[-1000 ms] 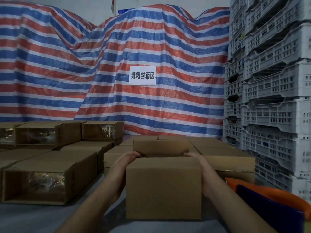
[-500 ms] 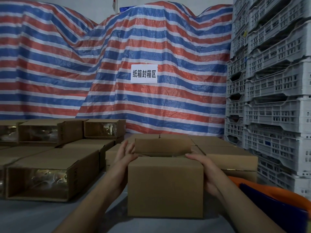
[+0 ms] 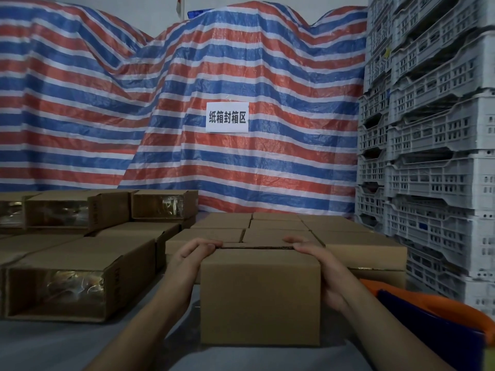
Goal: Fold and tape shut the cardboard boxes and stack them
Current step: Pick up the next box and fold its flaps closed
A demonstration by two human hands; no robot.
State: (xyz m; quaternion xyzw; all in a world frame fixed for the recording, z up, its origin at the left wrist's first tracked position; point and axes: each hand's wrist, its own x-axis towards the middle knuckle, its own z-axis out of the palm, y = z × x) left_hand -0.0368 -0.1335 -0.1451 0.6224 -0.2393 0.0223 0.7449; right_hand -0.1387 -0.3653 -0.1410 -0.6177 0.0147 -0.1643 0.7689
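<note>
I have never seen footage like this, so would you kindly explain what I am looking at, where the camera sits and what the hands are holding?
There is no machine here: a person wears one wide-angle camera on the head, so you look forward and down along their arms. The left hand and right hand grip the top corners of a plain cardboard box standing on a grey table, fingers curled over its folded-down flaps. To the left lie boxes on their sides with open ends showing shiny wrapped contents. Behind sit rows of closed boxes. A striped tarpaulin bearing a white sign hangs at the back, and grey plastic crates are stacked on the right.
</note>
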